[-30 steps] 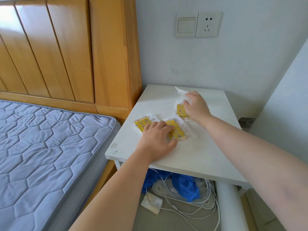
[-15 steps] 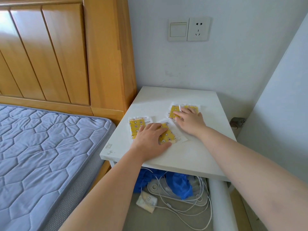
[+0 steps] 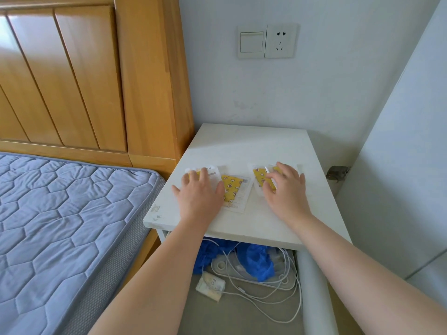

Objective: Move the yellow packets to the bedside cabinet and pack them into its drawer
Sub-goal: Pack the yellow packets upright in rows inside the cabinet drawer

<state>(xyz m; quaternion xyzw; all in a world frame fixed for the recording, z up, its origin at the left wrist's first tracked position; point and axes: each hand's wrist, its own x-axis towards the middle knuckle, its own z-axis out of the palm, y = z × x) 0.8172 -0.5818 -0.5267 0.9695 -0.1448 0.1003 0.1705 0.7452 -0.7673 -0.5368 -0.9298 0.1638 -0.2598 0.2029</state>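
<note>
Left hand (image 3: 198, 194), right hand (image 3: 285, 192): both flat, fingers straight.
I see left packet (image 3: 214, 174) under left fingers, middle packet (image 3: 233, 189) beside that thumb, right packets (image 3: 258, 176) under right hand; all on cabinet (image 3: 249, 146) top, drawer (image 3: 314, 298) open below.

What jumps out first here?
Yellow patterned packets in clear wrappers lie spread on the white bedside cabinet top, with the left hand flat on one and the right hand on others. Beneath, the open drawer holds crumpled blue cloth and tangled white cables.
</note>
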